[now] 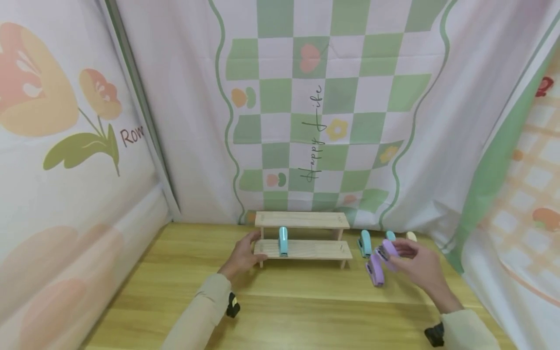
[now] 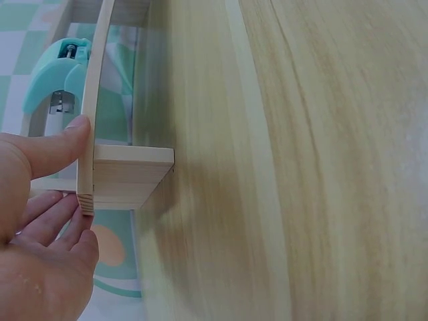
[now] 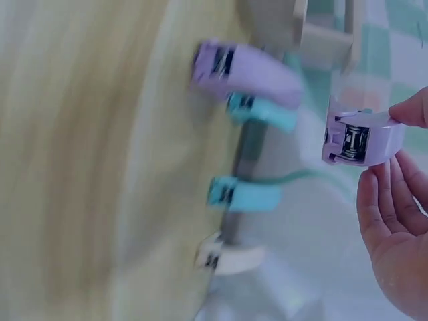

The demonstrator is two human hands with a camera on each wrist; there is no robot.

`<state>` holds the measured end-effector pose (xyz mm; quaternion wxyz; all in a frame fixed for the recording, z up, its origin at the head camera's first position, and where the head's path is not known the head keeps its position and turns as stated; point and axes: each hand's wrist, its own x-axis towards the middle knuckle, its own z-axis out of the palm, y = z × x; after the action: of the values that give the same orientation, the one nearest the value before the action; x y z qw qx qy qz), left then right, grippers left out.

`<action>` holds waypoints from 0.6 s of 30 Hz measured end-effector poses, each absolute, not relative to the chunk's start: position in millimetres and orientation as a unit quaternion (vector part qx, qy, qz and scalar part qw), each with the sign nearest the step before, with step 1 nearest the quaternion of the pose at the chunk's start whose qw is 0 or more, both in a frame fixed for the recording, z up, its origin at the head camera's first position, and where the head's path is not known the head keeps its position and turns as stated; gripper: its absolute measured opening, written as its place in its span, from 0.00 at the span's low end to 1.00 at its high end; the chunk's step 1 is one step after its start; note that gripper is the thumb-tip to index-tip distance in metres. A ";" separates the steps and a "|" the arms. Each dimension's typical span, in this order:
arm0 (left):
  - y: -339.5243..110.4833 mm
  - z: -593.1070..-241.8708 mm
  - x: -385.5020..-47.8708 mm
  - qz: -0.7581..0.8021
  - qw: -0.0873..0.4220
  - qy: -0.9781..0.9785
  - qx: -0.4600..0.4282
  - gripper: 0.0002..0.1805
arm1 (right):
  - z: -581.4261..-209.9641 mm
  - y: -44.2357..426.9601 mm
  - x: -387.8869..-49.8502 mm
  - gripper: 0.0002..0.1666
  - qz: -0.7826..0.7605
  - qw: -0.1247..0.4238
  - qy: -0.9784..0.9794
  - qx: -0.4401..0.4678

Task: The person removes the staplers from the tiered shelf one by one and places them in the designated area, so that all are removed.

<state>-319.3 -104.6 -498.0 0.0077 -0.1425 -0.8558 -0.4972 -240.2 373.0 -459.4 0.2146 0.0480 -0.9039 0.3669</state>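
Observation:
My right hand pinches a purple stapler between thumb and fingers, raised above the table. Just below it, a second purple stapler lies on the table beside a teal stapler. My left hand holds the left end of a two-step wooden shelf. In the left wrist view, the thumb lies on its lower board and the fingertips touch the board's end. Another teal stapler stands on that lower step, near the left hand.
Farther back on the right are one more teal stapler and a cream stapler. The wood-grain table stretches in front of the shelf. Behind it hangs a green-and-white checked curtain, with more printed cloth on both sides.

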 end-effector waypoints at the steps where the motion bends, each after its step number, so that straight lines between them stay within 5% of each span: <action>1: -104.6 -498.2 -319.4 -0.499 0.007 -0.855 -0.143 0.40 | -461.9 379.6 -239.5 0.26 0.366 0.206 -0.907 0.033; 18: -103.7 -496.4 -319.8 -0.491 0.013 -0.858 -0.151 0.40 | -507.9 417.9 -243.1 0.30 0.378 0.142 -0.909 -0.107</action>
<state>-319.8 -103.7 -496.4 0.0130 -0.1509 -0.8581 -0.4906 -243.1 417.9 -507.9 0.1420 -0.1068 -0.9087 0.3777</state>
